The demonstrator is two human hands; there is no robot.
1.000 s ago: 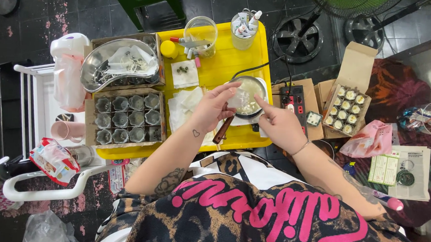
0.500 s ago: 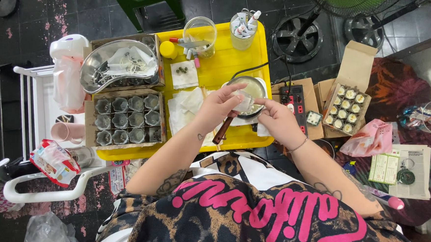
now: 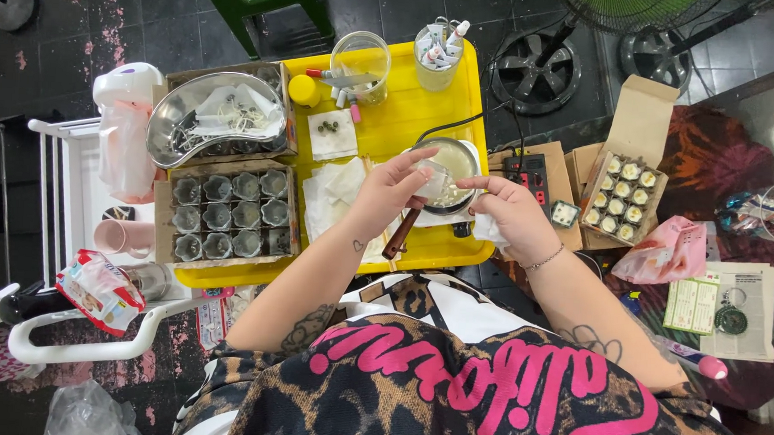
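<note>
Both my hands are pinching a small clear cup over the pan.

My left hand (image 3: 386, 200) and right hand (image 3: 512, 213) are gripping the small clear cup (image 3: 434, 179) by fingertips, index fingers extended, near the yellow tray (image 3: 410, 113)'s right edge. It is tilting, mouth toward the pan (image 3: 449, 172), whose brown handle (image 3: 401, 231) is pointing back at me. My right hand is sitting closer to the cup than a second ago; open tray is lying beyond.
</note>
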